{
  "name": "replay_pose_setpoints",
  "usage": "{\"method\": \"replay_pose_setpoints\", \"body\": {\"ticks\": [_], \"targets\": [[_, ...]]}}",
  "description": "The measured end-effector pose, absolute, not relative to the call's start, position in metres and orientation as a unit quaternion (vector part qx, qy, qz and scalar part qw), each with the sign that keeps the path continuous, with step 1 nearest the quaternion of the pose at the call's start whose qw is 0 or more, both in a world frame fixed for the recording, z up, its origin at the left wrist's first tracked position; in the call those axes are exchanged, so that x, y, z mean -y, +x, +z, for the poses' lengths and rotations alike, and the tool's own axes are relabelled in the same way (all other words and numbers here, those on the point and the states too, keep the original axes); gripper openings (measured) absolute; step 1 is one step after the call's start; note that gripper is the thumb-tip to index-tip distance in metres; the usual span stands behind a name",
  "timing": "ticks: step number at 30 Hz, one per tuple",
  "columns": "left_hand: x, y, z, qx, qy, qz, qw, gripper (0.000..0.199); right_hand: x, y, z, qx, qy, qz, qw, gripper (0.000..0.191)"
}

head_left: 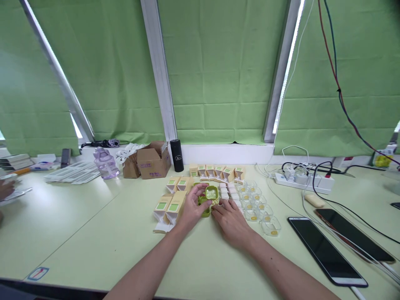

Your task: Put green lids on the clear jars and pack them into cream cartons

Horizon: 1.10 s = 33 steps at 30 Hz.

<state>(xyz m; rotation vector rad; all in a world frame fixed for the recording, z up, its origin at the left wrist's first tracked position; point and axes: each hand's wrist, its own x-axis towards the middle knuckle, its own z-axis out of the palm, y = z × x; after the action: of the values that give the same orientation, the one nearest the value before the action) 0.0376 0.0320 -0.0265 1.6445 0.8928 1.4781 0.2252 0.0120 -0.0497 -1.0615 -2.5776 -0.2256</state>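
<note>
Green case (211,192), one, sits in the left hand's (198,205) grip.

Shared office-like worktable (93,250), charging phones (327,251), green blinds (221,71)

Green blinds are glowing behind a pale yellow-green bench (103,246). Along its far edge, a black flask (177,156) is showing white print, a brown carton (154,160) purple print. Cream boxes (175,204) are bearing green squares; clear cups (270,226) are showing yellow spots. Toward the near left corner, a white sticker (38,273) is wearing a blue border and red mark.
</note>
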Motion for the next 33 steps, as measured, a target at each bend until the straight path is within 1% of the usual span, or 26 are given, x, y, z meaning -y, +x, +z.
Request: {"method": "replay_pose_setpoints", "body": {"ticks": [3, 6, 11, 16, 20, 22, 26, 30, 33], "targets": [[-0.031, 0.038, -0.026, -0.349, 0.636, 0.575, 0.378, 0.056, -0.014, 0.225, -0.052, 0.905, -0.376, -0.083, 0.184, 0.032], [-0.032, 0.037, -0.028, -0.348, 0.637, 0.58, 0.369, 0.054, -0.018, 0.226, -0.053, 0.899, -0.369, -0.072, 0.226, 0.033], [-0.036, 0.034, -0.031, -0.369, 0.641, 0.588, 0.329, 0.052, -0.021, 0.23, -0.053, 0.856, -0.369, -0.034, 0.36, 0.021], [-0.036, 0.034, -0.031, -0.39, 0.647, 0.581, 0.301, 0.05, -0.02, 0.232, -0.051, 0.806, -0.357, 0.009, 0.473, 0.022], [-0.033, 0.035, -0.027, -0.4, 0.651, 0.577, 0.288, 0.046, -0.017, 0.232, -0.044, 0.738, -0.373, 0.081, 0.556, 0.016], [-0.031, 0.037, -0.025, -0.408, 0.649, 0.572, 0.294, 0.045, -0.017, 0.232, -0.041, 0.706, -0.365, 0.13, 0.593, 0.016], [-0.026, 0.04, -0.02, -0.423, 0.641, 0.566, 0.299, 0.044, -0.018, 0.233, -0.038, 0.661, -0.342, 0.213, 0.633, 0.02], [-0.022, 0.041, -0.018, -0.429, 0.653, 0.555, 0.284, 0.042, -0.023, 0.233, -0.042, 0.606, -0.367, 0.294, 0.641, 0.022], [-0.021, 0.041, -0.019, -0.426, 0.664, 0.551, 0.272, 0.042, -0.027, 0.232, -0.045, 0.561, -0.375, 0.362, 0.643, 0.03]]}}
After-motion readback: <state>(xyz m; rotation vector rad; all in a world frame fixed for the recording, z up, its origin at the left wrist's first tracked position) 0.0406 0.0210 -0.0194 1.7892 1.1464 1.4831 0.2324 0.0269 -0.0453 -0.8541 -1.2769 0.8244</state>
